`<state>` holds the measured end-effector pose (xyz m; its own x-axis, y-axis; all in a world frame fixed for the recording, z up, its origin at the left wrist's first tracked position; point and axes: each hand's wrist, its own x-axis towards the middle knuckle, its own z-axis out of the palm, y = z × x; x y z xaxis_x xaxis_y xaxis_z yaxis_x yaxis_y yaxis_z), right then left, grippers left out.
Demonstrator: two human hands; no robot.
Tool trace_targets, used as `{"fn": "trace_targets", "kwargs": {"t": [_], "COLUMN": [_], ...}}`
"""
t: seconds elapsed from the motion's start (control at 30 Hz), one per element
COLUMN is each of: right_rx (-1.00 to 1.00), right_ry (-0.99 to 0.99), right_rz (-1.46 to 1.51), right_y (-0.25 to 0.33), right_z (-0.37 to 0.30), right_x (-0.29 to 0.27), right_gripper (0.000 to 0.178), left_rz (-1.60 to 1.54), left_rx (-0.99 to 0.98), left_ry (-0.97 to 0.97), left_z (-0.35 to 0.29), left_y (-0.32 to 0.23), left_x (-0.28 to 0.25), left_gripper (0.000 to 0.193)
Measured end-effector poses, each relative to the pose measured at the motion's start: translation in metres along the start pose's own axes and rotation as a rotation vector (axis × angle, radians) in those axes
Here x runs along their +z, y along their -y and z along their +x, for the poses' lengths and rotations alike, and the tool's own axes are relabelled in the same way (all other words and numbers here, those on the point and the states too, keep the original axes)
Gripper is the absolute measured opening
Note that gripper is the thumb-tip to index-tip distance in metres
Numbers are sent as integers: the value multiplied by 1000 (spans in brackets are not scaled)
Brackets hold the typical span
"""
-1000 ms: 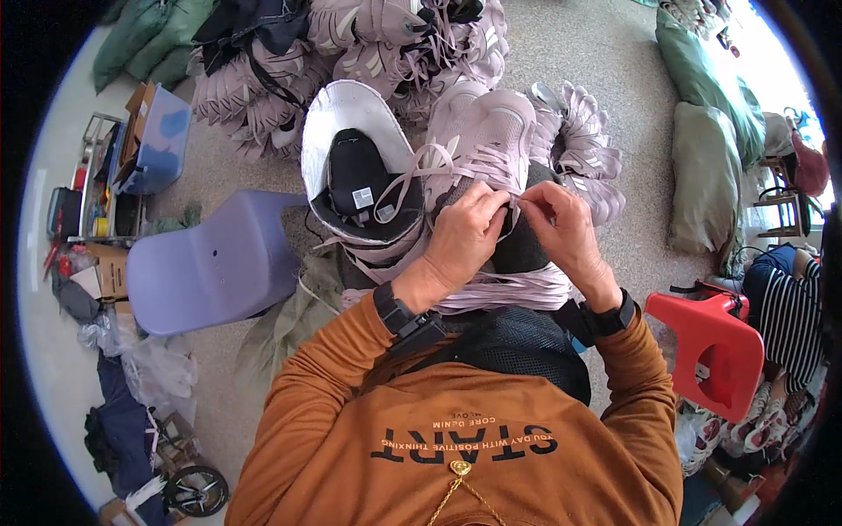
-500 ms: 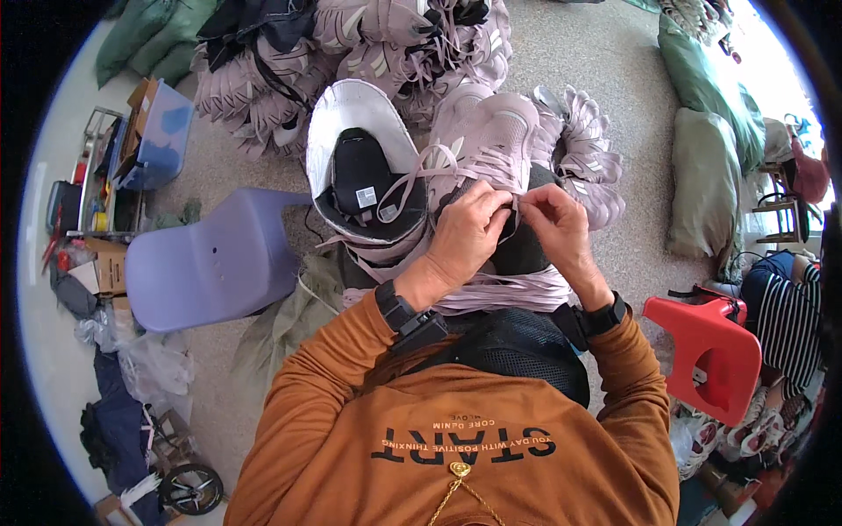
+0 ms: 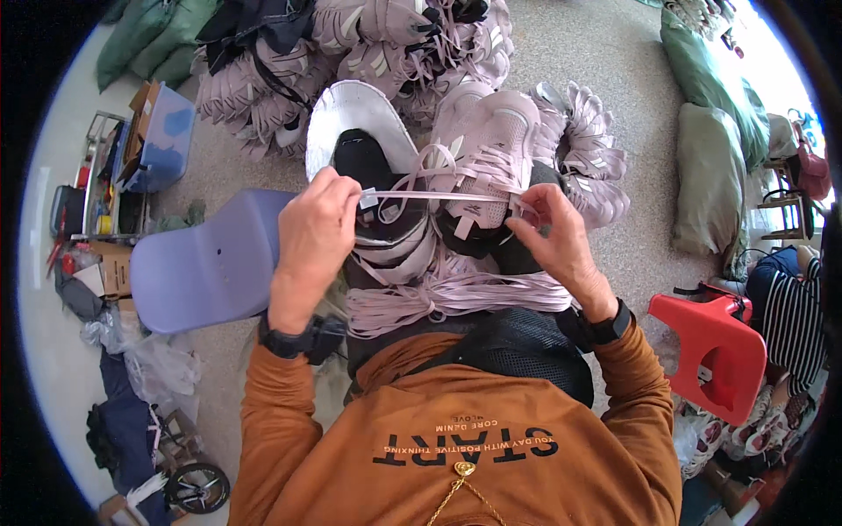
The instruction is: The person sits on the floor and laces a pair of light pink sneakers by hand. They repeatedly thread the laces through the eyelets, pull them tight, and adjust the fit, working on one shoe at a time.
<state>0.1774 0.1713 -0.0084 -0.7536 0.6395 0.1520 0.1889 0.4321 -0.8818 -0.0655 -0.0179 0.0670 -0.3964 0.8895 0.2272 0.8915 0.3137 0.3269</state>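
Note:
A pale pink sneaker upper (image 3: 507, 131) lies in front of me, toe pointing away, its tongue showing near me. A light pink shoelace (image 3: 430, 195) runs taut across it from its eyelets to the left. My left hand (image 3: 317, 230) pinches the far end of that lace, beside a white open-topped shell (image 3: 382, 110) with a black padded piece (image 3: 358, 158) inside. At the right edge of the upper, my right hand (image 3: 554, 230) has thumb and fingers closed on the lace near the eyelets. A bundle of pink laces (image 3: 500, 294) lies across my lap.
Heaps of pink shoe uppers (image 3: 386, 35) sit beyond, with a curved stack of uppers (image 3: 589, 149) to the right. A purple plastic chair (image 3: 206, 263) stands left, a red plastic stool (image 3: 715, 351) right. Green sacks (image 3: 706, 180) and a blue bin (image 3: 167, 136) line the sides.
My left hand has moved left from the upper, drawing the lace out straight. My right hand has stayed by the eyelets, and the upper's tongue is now uncovered.

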Motion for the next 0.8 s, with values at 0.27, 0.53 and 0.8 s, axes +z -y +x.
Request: {"fn": "trace_targets", "kwargs": {"t": [0.27,0.53,0.8], "right_rx": [-324,234,324], "right_ry": [-96,159,399], "right_rz": [-303,437,330], "right_y": [-8,18,15], "right_z": [23,7,15], "right_x": [-10,-16,-20], "right_gripper": [12,8,14], "left_rz": [-219,-232,-175], "left_rx": [203,335,358], "left_ry": [-30,-164,-258], "left_z": [-9,10,18], "left_y": [-35,-59,-61], "left_x": [32,79,87], "left_gripper": [19,22,20]}}
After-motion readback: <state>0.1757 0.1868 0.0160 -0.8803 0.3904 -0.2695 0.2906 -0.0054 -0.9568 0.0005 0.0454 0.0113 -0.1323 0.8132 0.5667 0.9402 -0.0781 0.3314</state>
